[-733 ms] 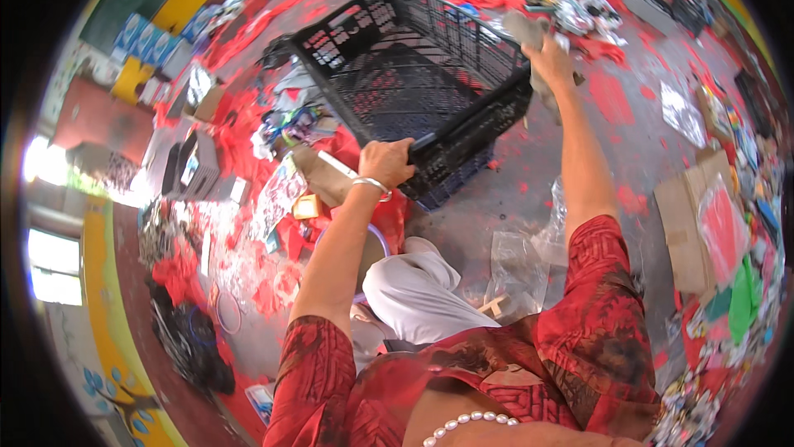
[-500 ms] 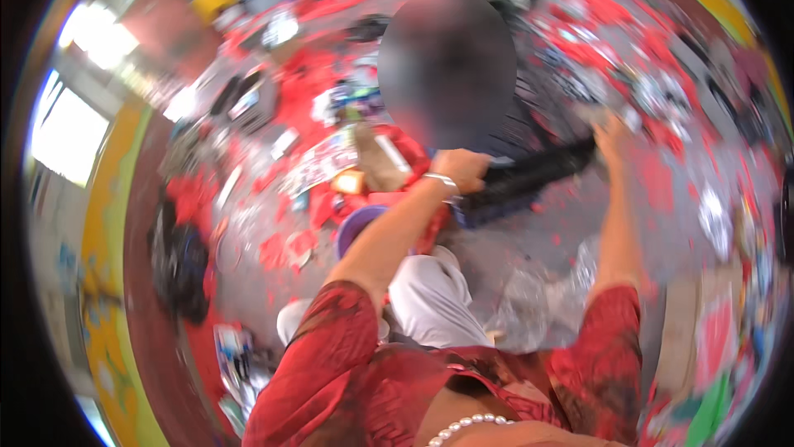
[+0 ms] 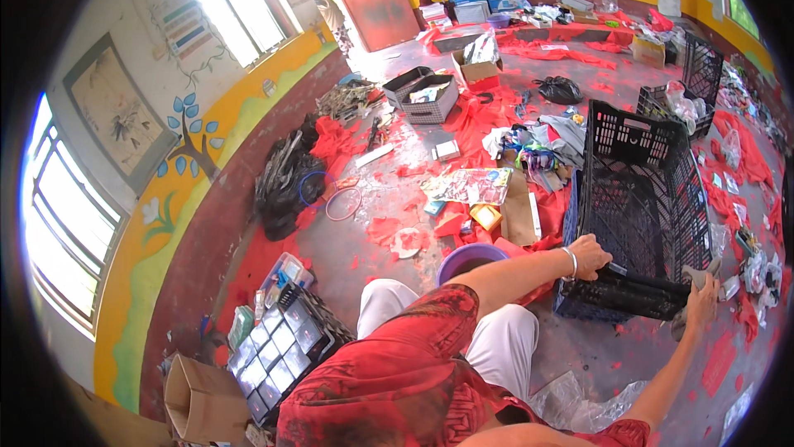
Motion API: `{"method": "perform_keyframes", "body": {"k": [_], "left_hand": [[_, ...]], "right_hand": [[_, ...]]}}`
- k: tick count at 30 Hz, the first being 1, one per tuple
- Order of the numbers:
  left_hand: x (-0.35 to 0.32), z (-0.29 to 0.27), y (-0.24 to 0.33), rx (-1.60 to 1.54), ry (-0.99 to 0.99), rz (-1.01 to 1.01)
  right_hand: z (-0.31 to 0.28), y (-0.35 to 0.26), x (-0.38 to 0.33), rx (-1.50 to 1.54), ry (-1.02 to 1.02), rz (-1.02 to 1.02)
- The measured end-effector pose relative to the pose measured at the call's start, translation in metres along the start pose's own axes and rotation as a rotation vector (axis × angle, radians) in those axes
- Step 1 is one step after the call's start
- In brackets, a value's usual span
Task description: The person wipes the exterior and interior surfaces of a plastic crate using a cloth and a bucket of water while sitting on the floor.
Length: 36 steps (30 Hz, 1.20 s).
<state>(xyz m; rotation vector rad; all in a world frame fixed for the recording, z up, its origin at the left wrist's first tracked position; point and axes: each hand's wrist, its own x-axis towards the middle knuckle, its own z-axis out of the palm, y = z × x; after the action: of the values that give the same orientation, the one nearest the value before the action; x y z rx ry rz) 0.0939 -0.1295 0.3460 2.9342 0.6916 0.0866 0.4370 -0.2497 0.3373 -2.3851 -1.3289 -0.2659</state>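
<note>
A black plastic crate (image 3: 633,207) with lattice walls stands tilted in front of me at the right, its far wall upright. A blue crate (image 3: 566,302) shows beneath and beside it. My left hand (image 3: 590,258) is closed round the near edge of the black crate. At its near right corner my right hand (image 3: 703,298) is closed on a grey rag (image 3: 700,275), which lies against the crate edge. Part of that hand's grip is hidden. A purple basin (image 3: 470,258) sits left of the crate, partly behind my left forearm.
Red scraps and cloth litter the floor. A black divided bin (image 3: 422,95), a cardboard box (image 3: 478,71), a black bag (image 3: 559,90) and another black crate (image 3: 678,100) stand farther off. Beside my left knee are a compartment case (image 3: 277,356) and an open carton (image 3: 203,401).
The view has swung up and left, showing walls and windows. Both hands, still on the black crate, appear lower and farther right; its inside and far wall are now visible.
</note>
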Motion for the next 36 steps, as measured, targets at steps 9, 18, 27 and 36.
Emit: {"method": "perform_keyframes", "body": {"k": [9,18,27,36], "left_hand": [[-0.009,-0.013,-0.023,-0.467,0.088,-0.420],[-0.019,-0.013,-0.034,-0.548,0.151,-0.399],[-0.021,-0.010,-0.033,-0.291,0.122,-0.480],[-0.008,0.012,-0.010,-0.469,0.083,-0.435]], "right_hand": [[0.007,-0.012,-0.004,0.174,0.025,0.095],[-0.006,-0.266,-0.122,0.449,-0.054,-0.225],[-0.002,-0.156,-0.064,0.146,-0.045,-0.104],[-0.003,-0.045,-0.048,-0.026,0.084,0.146]]}}
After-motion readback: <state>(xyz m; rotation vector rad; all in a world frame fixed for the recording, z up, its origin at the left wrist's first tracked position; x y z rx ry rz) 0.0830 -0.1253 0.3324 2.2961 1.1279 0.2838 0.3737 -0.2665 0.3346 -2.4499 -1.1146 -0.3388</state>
